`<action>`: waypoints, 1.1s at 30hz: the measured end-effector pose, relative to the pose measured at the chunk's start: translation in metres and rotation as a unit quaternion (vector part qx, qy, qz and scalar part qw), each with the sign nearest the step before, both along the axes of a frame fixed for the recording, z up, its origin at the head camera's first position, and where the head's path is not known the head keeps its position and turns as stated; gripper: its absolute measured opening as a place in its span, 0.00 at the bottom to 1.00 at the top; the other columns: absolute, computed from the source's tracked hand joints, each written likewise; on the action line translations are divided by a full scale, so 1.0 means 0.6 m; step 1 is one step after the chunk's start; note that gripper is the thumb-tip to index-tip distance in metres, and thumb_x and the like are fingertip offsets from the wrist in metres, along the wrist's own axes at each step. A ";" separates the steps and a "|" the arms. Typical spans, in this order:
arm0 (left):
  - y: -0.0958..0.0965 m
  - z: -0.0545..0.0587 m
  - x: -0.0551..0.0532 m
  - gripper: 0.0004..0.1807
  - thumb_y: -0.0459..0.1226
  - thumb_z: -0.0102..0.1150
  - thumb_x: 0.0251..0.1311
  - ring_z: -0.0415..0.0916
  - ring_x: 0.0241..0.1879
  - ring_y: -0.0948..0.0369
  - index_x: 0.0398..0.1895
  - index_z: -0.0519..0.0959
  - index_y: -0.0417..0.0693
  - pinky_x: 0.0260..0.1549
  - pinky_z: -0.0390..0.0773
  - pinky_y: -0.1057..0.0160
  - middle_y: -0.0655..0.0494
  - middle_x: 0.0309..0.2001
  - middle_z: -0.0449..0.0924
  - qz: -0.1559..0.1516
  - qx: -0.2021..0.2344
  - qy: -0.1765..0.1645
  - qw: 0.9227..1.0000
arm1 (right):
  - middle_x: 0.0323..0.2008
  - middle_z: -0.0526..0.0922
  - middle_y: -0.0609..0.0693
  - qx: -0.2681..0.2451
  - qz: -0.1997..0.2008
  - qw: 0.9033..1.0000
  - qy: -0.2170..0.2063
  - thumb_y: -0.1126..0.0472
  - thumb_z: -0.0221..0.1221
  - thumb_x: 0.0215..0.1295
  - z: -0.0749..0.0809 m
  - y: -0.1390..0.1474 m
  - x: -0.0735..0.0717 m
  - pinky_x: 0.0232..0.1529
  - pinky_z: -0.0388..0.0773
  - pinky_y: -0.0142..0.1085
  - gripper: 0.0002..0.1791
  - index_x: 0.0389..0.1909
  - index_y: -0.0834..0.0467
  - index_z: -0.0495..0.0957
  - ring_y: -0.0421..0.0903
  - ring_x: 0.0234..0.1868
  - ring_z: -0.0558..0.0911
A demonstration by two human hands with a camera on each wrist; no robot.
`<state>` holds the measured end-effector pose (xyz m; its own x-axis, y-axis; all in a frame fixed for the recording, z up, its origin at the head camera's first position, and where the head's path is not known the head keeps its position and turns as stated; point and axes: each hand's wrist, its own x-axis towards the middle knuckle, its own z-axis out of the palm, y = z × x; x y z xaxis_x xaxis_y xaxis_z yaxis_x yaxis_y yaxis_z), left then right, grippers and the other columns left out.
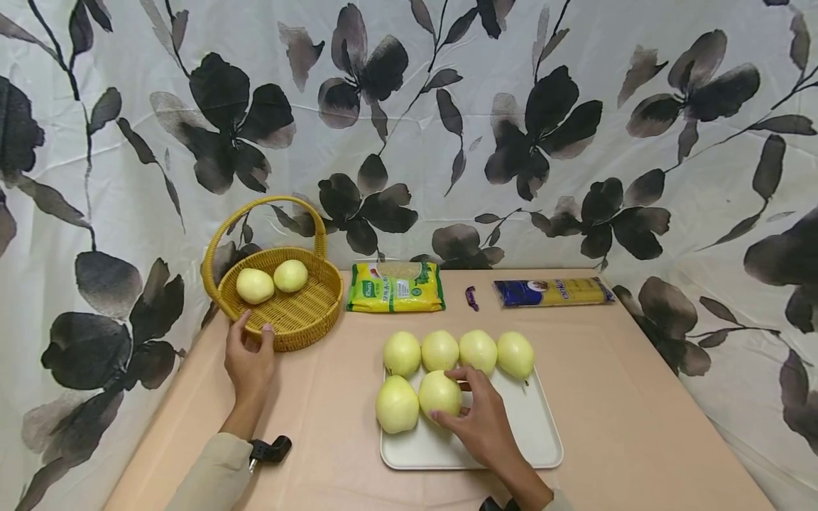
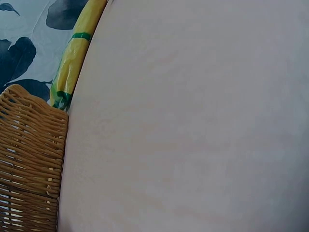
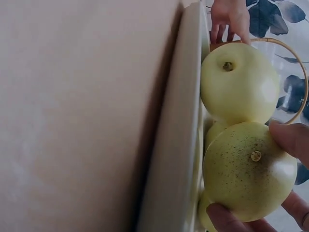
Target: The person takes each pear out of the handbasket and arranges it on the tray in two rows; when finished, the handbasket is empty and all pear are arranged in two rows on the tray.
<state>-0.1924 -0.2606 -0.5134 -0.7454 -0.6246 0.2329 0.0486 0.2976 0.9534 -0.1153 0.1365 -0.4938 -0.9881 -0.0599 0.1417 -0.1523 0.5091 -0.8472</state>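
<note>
My right hand (image 1: pixel 481 419) holds a pale yellow-green pear (image 1: pixel 439 392) between thumb and fingers, over the white tray (image 1: pixel 543 454). In the right wrist view, that speckled pear (image 3: pixel 246 174) sits between the fingertips, close against another pear (image 3: pixel 239 84). Beside it in the front row is one pear (image 1: pixel 397 404); several more, including a pear (image 1: pixel 478 352), line the tray's back. My left hand (image 1: pixel 251 365) touches the front rim of the yellow wicker basket (image 1: pixel 307 333), fingers fairly straight. Inside the basket lie two pears (image 1: pixel 255 286). The left wrist view shows no hand, only the basket wall (image 2: pixel 29 164).
Behind the tray lie a yellow-green food packet (image 1: pixel 396 287), a small purple wrapped sweet (image 1: pixel 471 298) and a long blue-and-yellow pasta packet (image 1: pixel 553 292). The basket's tall handle (image 1: pixel 268 201) arches upward. A floral cloth (image 1: pixel 447 177) hangs behind the peach-coloured table (image 1: pixel 639 411).
</note>
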 end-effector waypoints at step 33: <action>0.002 0.001 0.004 0.30 0.45 0.58 0.78 0.65 0.78 0.47 0.79 0.68 0.52 0.73 0.73 0.40 0.48 0.79 0.65 -0.006 -0.011 0.002 1.000 | 0.62 0.81 0.46 0.048 0.025 0.994 0.100 0.51 0.83 0.52 0.104 -0.026 -0.025 0.66 0.83 0.50 0.36 0.63 0.46 0.81 0.50 0.67 0.79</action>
<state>-0.1898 -0.2596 -0.5126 -0.7520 -0.6103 0.2489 0.0557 0.3173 0.9467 -0.1301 0.1211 -0.4311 -0.9362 -0.1308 0.3262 -0.3399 0.5728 -0.7459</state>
